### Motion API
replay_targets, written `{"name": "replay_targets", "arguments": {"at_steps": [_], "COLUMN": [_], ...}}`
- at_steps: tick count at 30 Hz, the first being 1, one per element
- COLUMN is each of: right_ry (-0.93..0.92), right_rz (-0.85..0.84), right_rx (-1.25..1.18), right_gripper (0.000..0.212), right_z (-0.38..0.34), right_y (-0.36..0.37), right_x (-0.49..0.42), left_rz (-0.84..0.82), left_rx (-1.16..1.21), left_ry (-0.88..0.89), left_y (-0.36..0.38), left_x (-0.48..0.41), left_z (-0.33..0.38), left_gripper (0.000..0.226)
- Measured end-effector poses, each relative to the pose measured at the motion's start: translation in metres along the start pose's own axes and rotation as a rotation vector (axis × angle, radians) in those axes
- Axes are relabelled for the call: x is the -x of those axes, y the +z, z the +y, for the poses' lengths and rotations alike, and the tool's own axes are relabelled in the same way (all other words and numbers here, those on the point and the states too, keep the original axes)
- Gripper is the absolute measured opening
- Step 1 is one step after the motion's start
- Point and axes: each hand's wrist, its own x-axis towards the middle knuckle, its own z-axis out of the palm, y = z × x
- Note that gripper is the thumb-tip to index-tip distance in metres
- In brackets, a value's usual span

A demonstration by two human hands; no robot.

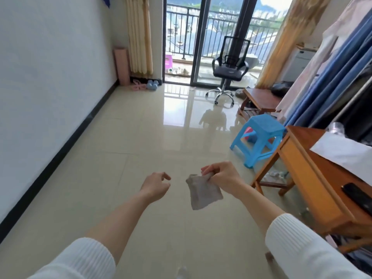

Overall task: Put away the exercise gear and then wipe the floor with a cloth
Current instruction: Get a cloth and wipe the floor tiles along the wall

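My right hand (220, 176) pinches the top corner of a small grey cloth (199, 192), which hangs above the glossy beige tiled floor (141, 141). A short way to the left of the cloth, my left hand (156, 185) hovers with its fingers loosely curled and nothing in it. In the far left corner a rolled pink mat (121, 66) stands upright against the wall. At its foot lie a pink exercise piece (137, 85) and pale blue dumbbells (152, 85).
A black office chair (228, 71) stands before the glass balcony door. Along the right side are a blue plastic stool (259, 135), a low wooden bench (259, 99) and a wooden table (322, 178) with paper and a dark remote on it. Curtains hang at right.
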Motion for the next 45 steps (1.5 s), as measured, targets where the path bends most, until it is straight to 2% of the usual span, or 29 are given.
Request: {"name": "replay_targets", "arguments": {"at_steps": [8, 15, 18, 24, 33, 40, 45], "right_ry": [0.028, -0.161, -0.18, -0.146, -0.182, -0.093, -0.113], "right_rz": [-0.035, -0.111, -0.106, -0.074, -0.127, -0.105, -0.106], "right_rx": [0.025, 0.201, 0.205, 0.305, 0.484, 0.393, 0.401], "right_gripper": [0.033, 0.036, 0.049, 0.021, 0.025, 0.02, 0.014], "right_z": [-0.059, -0.104, -0.131, -0.193, -0.222, -0.241, -0.268], "right_y": [-0.03, -0.011, -0.001, 0.004, 0.002, -0.021, 0.0], "right_x": [-0.236, -0.457, -0.546, -0.71, -0.961, -1.167, -1.289], "left_rz": [0.02, 0.074, 0.067, 0.148, 0.218, 0.23, 0.247], "left_rx": [0.052, 0.061, 0.063, -0.061, -0.254, -0.258, -0.192], "left_ry": [-0.052, -0.104, -0.123, -0.111, -0.082, -0.198, -0.311], "left_y": [-0.061, -0.127, -0.162, -0.237, -0.273, -0.303, -0.333], "left_x": [-0.209, -0.411, -0.499, -0.664, -0.905, -1.069, -1.156], "left_z": [0.05, 0.044, 0.044, 0.059, 0.066, 0.089, 0.083], "left_gripper": [0.031, 0.027, 0.026, 0.034, 0.042, 0.044, 0.046]}}
